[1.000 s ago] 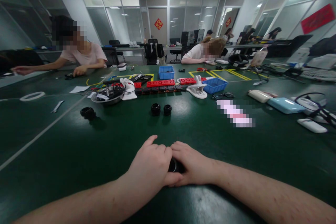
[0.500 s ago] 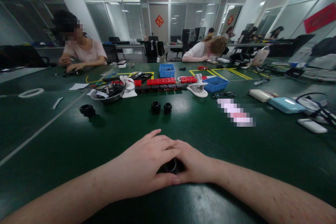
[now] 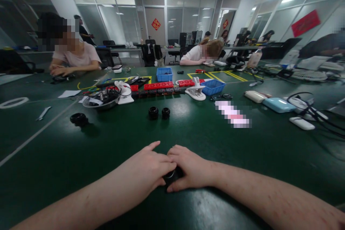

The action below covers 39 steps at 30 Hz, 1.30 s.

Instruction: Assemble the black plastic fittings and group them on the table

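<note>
nothing readable — red diamond sign [image 3: 155, 24] on far door [image 3: 156, 37] too small to read

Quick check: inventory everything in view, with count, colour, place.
Table: one, green, foreground.
Held part: one, black, front centre.
Loose round parts: three, black, mid-table.
Blocks: several, red, row at centre.
Clip fixtures: two, white, beside the blocks.
Bins: two, blue, near the blocks.
Bowl: one, silver, left.
Wrench: one, silver, left.
Ring: one, white, left.
Glasses: one pair, dark, right.
Blurred item: one, pinkish, right.
Cases: two, cream and light blue, right.
Mouse-like item: one, white, right.
Chairs: several, black, background.
Other people: several, mixed clothing, background.
Left hand: one, bare, on held part.
Right hand: one, bare, around held part.
</note>
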Each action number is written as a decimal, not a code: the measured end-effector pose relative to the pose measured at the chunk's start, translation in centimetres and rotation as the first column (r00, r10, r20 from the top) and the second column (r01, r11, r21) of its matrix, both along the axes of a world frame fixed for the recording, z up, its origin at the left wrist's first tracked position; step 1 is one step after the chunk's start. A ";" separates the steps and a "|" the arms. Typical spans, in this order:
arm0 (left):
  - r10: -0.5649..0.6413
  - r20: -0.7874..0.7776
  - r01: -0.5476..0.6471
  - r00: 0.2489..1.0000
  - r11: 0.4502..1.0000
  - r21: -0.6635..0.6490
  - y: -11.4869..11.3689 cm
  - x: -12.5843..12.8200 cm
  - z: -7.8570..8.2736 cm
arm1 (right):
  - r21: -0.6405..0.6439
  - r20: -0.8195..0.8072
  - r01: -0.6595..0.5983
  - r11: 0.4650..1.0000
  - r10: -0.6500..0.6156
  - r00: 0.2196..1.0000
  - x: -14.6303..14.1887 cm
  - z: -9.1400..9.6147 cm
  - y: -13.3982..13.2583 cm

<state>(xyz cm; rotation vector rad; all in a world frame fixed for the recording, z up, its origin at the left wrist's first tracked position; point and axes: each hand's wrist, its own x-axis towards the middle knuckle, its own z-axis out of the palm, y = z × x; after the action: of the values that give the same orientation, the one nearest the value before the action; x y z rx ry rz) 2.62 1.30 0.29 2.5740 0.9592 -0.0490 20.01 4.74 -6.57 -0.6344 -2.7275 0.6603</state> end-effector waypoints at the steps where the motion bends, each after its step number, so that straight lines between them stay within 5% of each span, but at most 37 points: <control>1: 0.022 -0.010 -0.022 1.000 1.000 0.004 -0.1 0.1 0.2 | 0.006 0.002 -0.006 1.000 0.006 1.000 0.0 0.0 0.0; 17: 0.249 -0.118 -0.222 0.961 0.954 0.202 -0.6 1.7 -0.9 | -0.026 -0.026 0.022 0.999 -0.023 0.999 -0.1 -0.1 -0.1; 24: 0.261 -0.015 -0.248 0.965 0.932 0.265 -0.8 1.1 -0.7 | -0.038 -0.034 0.014 0.999 -0.015 0.999 -0.1 -0.2 0.0; 30: 0.102 0.077 -0.107 0.992 0.993 0.059 -0.5 -0.1 0.8 | -0.056 -0.047 0.021 0.998 -0.023 0.999 0.0 -0.3 0.0; 39: 0.025 0.021 -0.024 0.999 0.999 -0.045 -0.1 -0.2 0.1 | -0.003 0.007 0.008 1.000 -0.008 1.000 -0.1 0.1 -0.1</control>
<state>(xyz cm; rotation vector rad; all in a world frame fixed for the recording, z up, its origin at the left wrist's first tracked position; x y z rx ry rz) 2.40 1.17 0.36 2.5166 0.9708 -0.0355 19.87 4.68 -6.47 -0.6492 -2.7293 0.6616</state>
